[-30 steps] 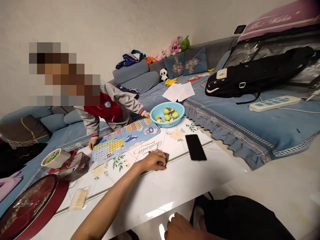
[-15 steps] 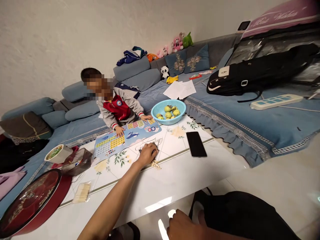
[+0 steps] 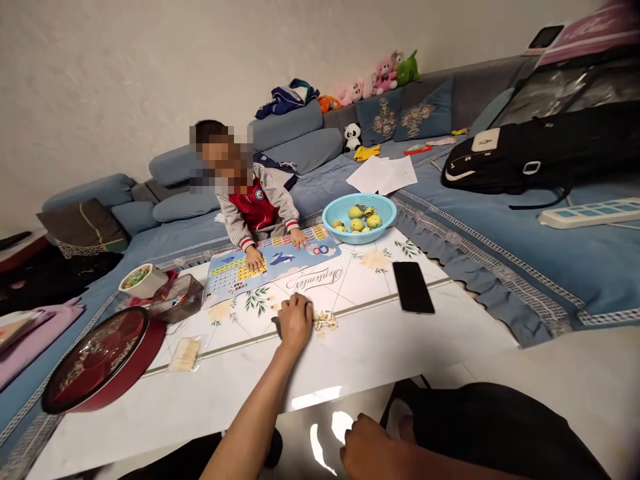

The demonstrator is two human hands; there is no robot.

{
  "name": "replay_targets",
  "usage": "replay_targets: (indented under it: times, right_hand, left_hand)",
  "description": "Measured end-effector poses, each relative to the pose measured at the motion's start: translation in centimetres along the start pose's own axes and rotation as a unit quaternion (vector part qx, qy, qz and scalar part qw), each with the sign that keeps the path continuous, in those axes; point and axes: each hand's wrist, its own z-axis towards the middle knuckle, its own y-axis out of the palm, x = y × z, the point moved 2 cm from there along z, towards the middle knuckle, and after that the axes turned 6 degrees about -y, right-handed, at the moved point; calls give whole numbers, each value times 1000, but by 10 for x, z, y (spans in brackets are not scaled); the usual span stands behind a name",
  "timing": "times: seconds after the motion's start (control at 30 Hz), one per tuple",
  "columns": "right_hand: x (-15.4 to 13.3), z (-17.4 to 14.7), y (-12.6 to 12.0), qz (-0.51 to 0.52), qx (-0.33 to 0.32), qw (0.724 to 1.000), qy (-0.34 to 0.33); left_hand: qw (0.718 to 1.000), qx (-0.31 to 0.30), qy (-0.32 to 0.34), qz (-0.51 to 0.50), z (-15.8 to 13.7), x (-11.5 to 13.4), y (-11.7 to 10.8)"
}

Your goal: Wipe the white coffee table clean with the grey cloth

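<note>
My left hand (image 3: 295,319) lies palm down on the white floral table (image 3: 350,360), pressing on a small dark cloth (image 3: 275,326) that shows only at the hand's left edge. A little heap of pale scraps (image 3: 325,322) lies just right of the fingers. My right hand (image 3: 369,452) is low at the frame's bottom, curled loosely with nothing in it, beside my dark trouser leg (image 3: 480,433). A black phone (image 3: 413,287) lies face up to the right of the left hand.
A child (image 3: 255,207) kneels across the table with both hands on a colourful chart mat (image 3: 273,262). A blue basket of green fruit (image 3: 359,219), a round red box (image 3: 100,357), a bowl (image 3: 141,280), a clear container (image 3: 176,298) and a wrapped snack (image 3: 184,354) also sit here. Blue sofas surround it.
My left hand slid left and back towards me across the table with the cloth, leaving the pale scraps uncovered. The child sat back. The view shifted, so everything appears farther right.
</note>
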Motion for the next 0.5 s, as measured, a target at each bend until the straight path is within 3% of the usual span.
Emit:
replay_targets:
  times: [0.1, 0.2, 0.27, 0.37, 0.5]
  right_hand:
    - [-6, 0, -9, -70, -41, 997, 13]
    - [-9, 1, -6, -68, -36, 997, 7]
    - [-8, 3, 7, -59, -35, 998, -3]
    - [-8, 6, 32, -52, 9, 998, -19]
    - [-12, 5, 59, -49, 80, 994, -64]
  left_hand:
    - [998, -8, 30, -56, -14, -5, -19]
    - [996, 22, 14, -80, -40, -44, -52]
    - [998, 47, -5, -35, -68, -71, -63]
    - [993, 98, -36, 55, -108, -84, -56]
    - [994, 106, -6, 35, -139, -55, -33]
